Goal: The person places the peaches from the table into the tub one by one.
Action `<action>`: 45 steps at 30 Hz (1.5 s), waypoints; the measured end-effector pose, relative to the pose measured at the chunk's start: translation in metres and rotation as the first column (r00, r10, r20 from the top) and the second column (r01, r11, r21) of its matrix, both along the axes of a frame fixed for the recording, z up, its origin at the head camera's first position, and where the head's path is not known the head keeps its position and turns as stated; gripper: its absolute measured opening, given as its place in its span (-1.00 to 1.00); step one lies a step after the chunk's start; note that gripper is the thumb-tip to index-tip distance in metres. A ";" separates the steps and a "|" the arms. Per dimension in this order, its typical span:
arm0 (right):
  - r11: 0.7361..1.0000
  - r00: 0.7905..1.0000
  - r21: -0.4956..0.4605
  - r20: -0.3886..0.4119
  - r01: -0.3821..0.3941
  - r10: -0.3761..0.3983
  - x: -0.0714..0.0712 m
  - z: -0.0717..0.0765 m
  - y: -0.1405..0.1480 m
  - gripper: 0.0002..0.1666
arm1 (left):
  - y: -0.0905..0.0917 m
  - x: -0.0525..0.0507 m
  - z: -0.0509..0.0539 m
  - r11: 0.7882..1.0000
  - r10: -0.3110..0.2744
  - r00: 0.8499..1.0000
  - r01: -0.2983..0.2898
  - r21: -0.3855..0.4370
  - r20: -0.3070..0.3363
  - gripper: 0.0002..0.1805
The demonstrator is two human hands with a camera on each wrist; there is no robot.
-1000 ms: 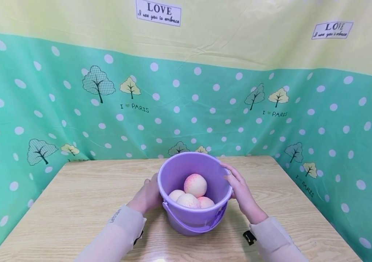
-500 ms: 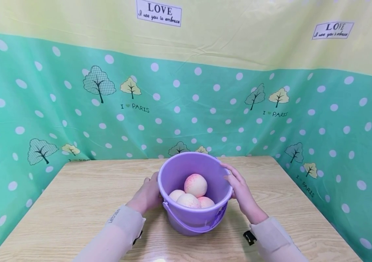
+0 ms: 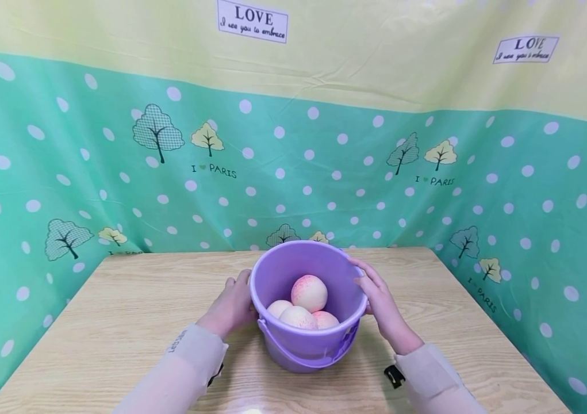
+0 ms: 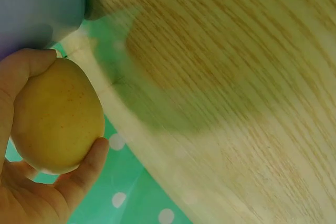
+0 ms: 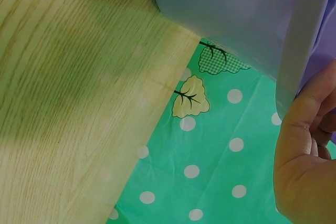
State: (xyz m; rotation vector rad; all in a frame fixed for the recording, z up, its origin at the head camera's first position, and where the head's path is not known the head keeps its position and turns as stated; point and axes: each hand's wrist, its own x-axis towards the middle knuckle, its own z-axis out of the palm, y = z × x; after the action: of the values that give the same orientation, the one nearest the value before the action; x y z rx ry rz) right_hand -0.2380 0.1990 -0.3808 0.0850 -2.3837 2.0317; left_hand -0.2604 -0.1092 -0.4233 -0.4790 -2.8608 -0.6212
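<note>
A purple bucket [image 3: 295,259] stands on the table, its handle hanging down in front. Several pale peaches lie inside, and a pink-blushed peach [image 3: 309,294] rests on top of the others. My left hand [image 3: 225,307] is at the bucket's left side. In the left wrist view its thumb and fingers hold another peach [image 4: 58,116], yellowish with fine red specks, right beside the bucket wall; from the head view the bucket and the hand hide it. My right hand [image 3: 383,307] grips the bucket's right rim, fingers over the edge, as the right wrist view also shows.
Under the bucket is a light wood-grain table [image 3: 143,328]. A green cloth [image 3: 272,155] with white dots and printed trees hangs along its back and both sides, yellow at the top.
My left hand has shifted very slightly to the left. The right hand, the bucket and the peaches inside it look unchanged.
</note>
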 end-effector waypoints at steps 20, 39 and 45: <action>1.000 1.000 -0.018 0.013 0.002 -0.001 0.000 0.000 0.000 -0.42 | -0.004 0.003 0.013 0.999 -0.009 0.997 0.006 -0.033 -0.079 -0.22; 1.000 1.000 -0.017 0.015 0.004 -0.004 0.000 0.000 0.000 -0.43 | -0.011 0.001 0.019 0.998 -0.043 0.992 0.036 -0.059 -0.118 -0.12; 1.000 1.000 -0.020 0.014 0.002 -0.001 0.000 -0.001 0.000 -0.43 | -0.012 0.004 0.022 0.997 -0.049 0.991 0.042 -0.058 -0.123 -0.11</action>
State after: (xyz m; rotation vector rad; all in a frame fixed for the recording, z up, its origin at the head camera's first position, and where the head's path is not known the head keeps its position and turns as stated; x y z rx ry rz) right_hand -0.2379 0.1993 -0.3815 0.0686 -2.3705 2.0619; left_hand -0.2563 -0.1210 -0.4008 -0.5714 -2.7623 -0.5023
